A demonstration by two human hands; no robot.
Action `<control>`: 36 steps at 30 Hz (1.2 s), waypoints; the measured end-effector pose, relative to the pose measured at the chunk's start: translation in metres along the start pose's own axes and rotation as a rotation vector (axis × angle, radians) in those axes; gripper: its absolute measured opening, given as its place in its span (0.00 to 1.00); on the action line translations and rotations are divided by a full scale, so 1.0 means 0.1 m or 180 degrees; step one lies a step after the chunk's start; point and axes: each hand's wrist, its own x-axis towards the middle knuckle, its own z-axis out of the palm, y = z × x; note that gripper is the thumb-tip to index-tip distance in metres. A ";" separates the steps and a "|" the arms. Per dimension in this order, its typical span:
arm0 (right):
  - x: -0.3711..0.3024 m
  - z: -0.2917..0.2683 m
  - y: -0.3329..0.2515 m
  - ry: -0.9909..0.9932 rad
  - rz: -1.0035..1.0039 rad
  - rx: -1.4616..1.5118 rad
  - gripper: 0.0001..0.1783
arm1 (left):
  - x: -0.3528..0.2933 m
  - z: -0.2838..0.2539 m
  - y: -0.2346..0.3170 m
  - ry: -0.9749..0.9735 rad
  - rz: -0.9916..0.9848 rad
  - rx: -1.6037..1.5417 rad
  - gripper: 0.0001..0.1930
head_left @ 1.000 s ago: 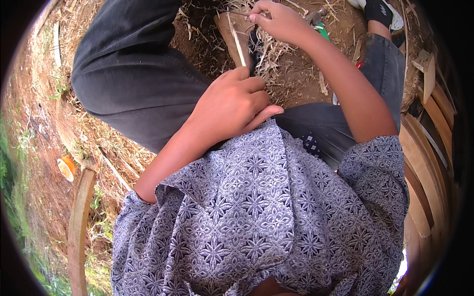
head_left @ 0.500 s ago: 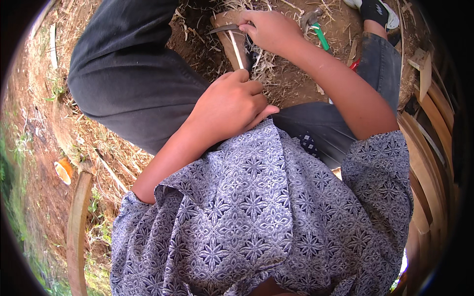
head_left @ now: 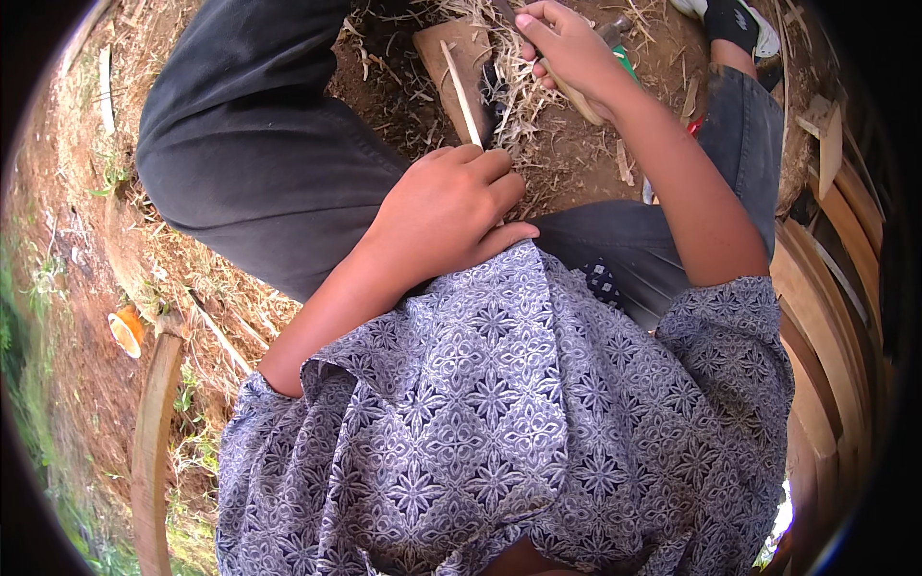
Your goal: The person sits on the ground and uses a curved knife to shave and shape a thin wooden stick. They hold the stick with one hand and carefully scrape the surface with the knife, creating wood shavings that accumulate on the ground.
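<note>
My left hand (head_left: pixel 456 199) is closed around the lower end of a thin pale wooden stick (head_left: pixel 462 96), close against my shirt. The stick points away from me, its far part over a flat brown wooden block (head_left: pixel 468 46) on the ground. To the right of the block, my right hand (head_left: pixel 574 58) grips a knife with a pale wooden handle (head_left: pixel 581 104). Its dark blade runs up to the top edge, where part of it is cut off. The blade is apart from the stick.
Pale shavings (head_left: pixel 523 120) litter the soil around the block. Just beyond my right hand lies a green-handled tool (head_left: pixel 626 63), partly hidden. Curved wooden slats (head_left: pixel 816 336) are stacked at right. On the left are a plank (head_left: pixel 151 442) and an orange cup-like object (head_left: pixel 126 331).
My right hand has lifted the knife off the stick and moved right, turning the blade to point away from me. My left hand stays almost in place with the stick.
</note>
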 end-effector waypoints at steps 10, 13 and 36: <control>-0.48 -0.07 0.20 -0.0408 0.0622 -0.0135 0.18 | -0.01 0.00 0.01 -0.0192 -0.0137 -0.0002 0.16; -0.48 0.16 0.16 -0.0253 0.0715 0.0119 0.17 | -0.01 0.01 0.01 -0.0194 -0.0135 0.0008 0.15; -1.00 -0.23 0.00 -0.0765 0.1608 0.0897 0.20 | -0.04 0.01 0.11 -0.0056 -0.0269 -0.0142 0.19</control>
